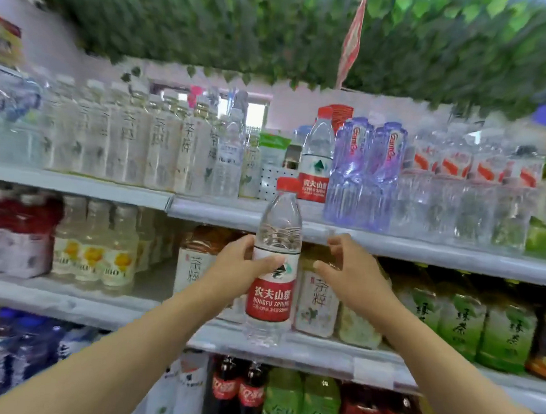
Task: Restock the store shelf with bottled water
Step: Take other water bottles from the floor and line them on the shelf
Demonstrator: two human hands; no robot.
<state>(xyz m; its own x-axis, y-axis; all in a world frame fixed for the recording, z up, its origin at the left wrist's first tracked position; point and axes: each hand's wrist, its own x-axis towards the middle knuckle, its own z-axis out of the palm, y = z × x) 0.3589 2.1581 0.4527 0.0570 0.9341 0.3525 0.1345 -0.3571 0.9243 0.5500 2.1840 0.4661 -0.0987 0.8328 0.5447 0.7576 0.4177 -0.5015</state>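
My left hand (241, 265) grips a clear water bottle (274, 264) with a red cap and red label, held upright in front of the shelves. My right hand (347, 269) hovers just right of the bottle, fingers loosely curved, holding nothing and apart from it. On the top shelf (391, 243) a matching red-label water bottle (317, 158) stands upright, with a gap to its left in front of a white dotted panel (270, 178).
Purple-tinted water bottles (366, 174) stand right of the gap, pale tea bottles (160, 142) to its left. Lower shelves hold tea (317, 299), green tea (481, 328) and cola bottles (238, 393). Green foliage (276, 28) hangs overhead.
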